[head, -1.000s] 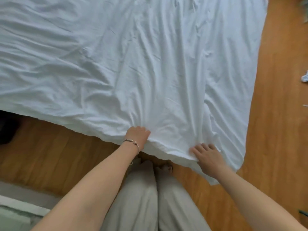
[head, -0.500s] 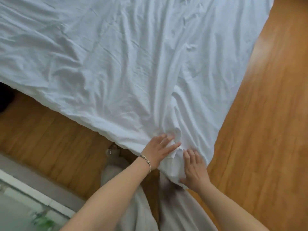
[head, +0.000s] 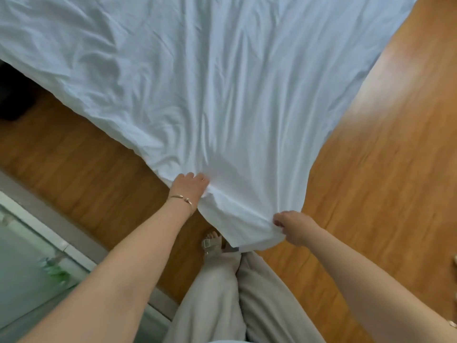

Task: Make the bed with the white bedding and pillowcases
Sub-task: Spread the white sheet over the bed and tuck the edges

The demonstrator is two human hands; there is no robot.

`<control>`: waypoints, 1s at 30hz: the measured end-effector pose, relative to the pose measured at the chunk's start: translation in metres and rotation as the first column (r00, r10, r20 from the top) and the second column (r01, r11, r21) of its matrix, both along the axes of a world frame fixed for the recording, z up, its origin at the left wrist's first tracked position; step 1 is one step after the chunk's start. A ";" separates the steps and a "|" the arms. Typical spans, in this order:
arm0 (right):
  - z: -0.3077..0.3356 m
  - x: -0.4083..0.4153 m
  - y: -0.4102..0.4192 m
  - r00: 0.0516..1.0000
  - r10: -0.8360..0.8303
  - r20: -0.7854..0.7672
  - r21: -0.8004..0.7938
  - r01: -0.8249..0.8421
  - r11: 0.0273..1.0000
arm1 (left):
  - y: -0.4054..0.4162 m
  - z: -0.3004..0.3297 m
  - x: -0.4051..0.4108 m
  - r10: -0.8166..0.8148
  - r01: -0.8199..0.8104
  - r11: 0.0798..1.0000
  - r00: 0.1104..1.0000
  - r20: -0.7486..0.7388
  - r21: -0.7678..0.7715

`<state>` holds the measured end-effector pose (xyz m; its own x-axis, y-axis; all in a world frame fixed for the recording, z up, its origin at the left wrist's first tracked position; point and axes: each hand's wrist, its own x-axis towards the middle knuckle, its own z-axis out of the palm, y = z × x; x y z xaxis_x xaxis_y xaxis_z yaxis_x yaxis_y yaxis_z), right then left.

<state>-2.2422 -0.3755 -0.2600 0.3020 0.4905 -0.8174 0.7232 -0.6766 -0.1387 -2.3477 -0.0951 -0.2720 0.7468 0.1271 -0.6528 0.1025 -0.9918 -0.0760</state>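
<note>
White cotton sheet [head: 222,90] spread wide over bed, wrinkled, one corner drawn out toward body and hanging off over wooden floor [head: 371,169]. Left hand [head: 189,188] clamped on near edge of sheet, fingers curled into cloth, fabric bunched at knuckles; thin bracelet [head: 181,198] on that wrist. Right hand [head: 293,226] pinching sheet at corner tip, fingers closed round a fold, cloth pulled taut between both grips. Creases fanning from corner back across bed, so likely tension applied on purpose: gripped at two points near corner to square it up and drag slack off the surface. Probably early in task, sheet laid but not tucked, no pillowcases or pillows in view. Mattress itself hidden under cloth; cannot tell whether sheet is fitted or flat. Corner hanging just above bare foot in sandal [head: 211,241], beige trousers [head: 237,293] below. Dark shape [head: 12,95] under far left edge of sheet, unclear what. Pale sill or frame [head: 37,224] at lower left, blurred green something beside it. Containers: none seen, nothing holding anything. Risk as judged: uneven pull could leave sheet skewed, more overhang on one side.
</note>
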 end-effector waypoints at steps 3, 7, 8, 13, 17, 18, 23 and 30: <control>0.000 -0.002 0.015 0.986 0.028 0.162 0.116 -0.047 0.992 | -0.045 0.008 0.010 0.119 -0.121 0.993 0.990 -0.070 -0.017; 0.006 0.018 0.029 0.994 -0.075 -0.080 -0.050 0.071 0.996 | -0.100 0.014 0.028 0.183 -0.172 0.901 0.983 -0.010 -0.399; 0.009 0.028 0.031 0.995 -0.088 -0.041 0.006 0.088 0.996 | -0.110 0.014 0.033 0.200 -0.240 0.851 0.970 -0.135 -0.467; 0.017 0.101 0.015 0.982 -0.158 0.103 0.242 0.129 0.962 | -0.156 0.015 0.074 0.202 -0.171 0.916 0.978 0.048 -0.362; 0.022 0.165 -0.022 0.969 -0.248 -0.011 0.187 0.245 0.951 | -0.177 0.011 0.148 0.370 -0.289 0.880 0.914 0.165 -0.377; 0.023 0.182 -0.033 0.966 -0.257 -0.025 0.187 0.257 0.948 | -0.181 0.008 0.171 0.383 -0.296 0.880 0.904 0.188 -0.371; 0.024 0.273 -0.083 0.976 -0.216 0.008 0.173 0.211 0.962 | -0.215 -0.003 0.283 0.349 -0.239 0.906 0.889 0.298 -0.348; -0.002 0.396 -0.081 0.993 -0.117 0.033 0.187 0.109 0.976 | -0.272 -0.035 0.385 0.400 -0.338 0.905 0.883 0.248 -0.258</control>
